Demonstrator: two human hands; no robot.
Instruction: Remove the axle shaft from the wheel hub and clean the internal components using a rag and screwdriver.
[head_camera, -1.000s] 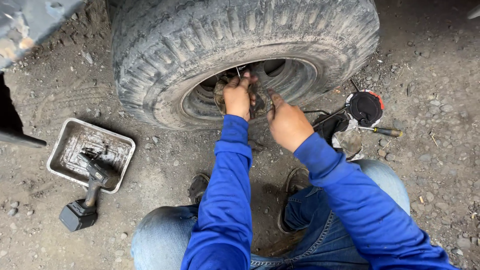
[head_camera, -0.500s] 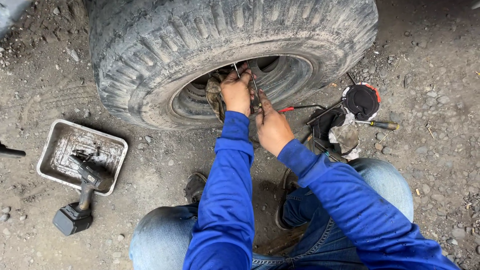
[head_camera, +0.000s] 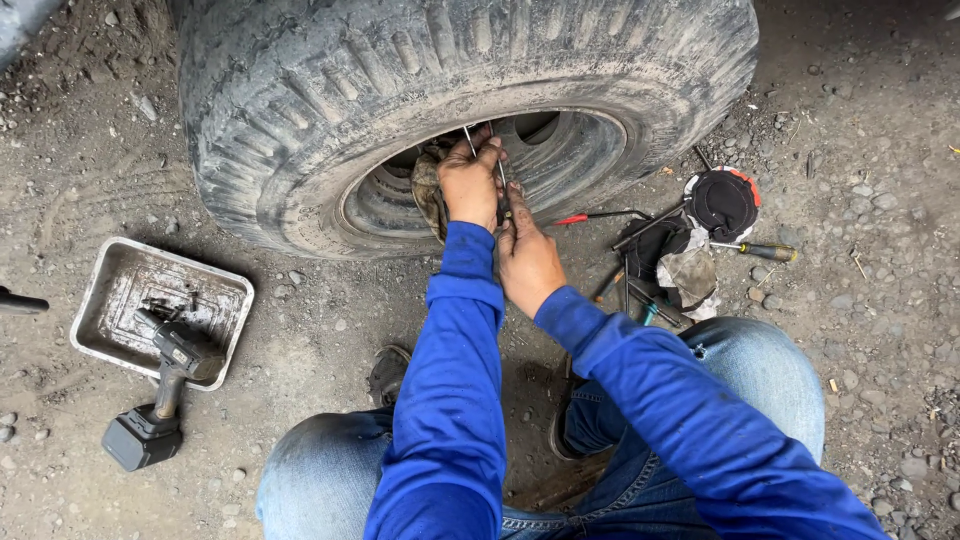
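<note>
Change: over the last second the view drifts right and the right hand (head_camera: 528, 262) moves in from beside the left hand (head_camera: 470, 185) to just below it, so both now work one spot at the hub.
Large worn grey rubber tyre (head_camera: 330, 90): far centre, tread caked with dirt, rim in shadow.
Dented grey metal tray (head_camera: 110, 300): near left, a black cordless impact driver (head_camera: 165, 385) lying across its edge.
Hands: close together, both closed on thin metal rods (head_camera: 500, 170) at the hub; what the rods grip is hidden.
</note>
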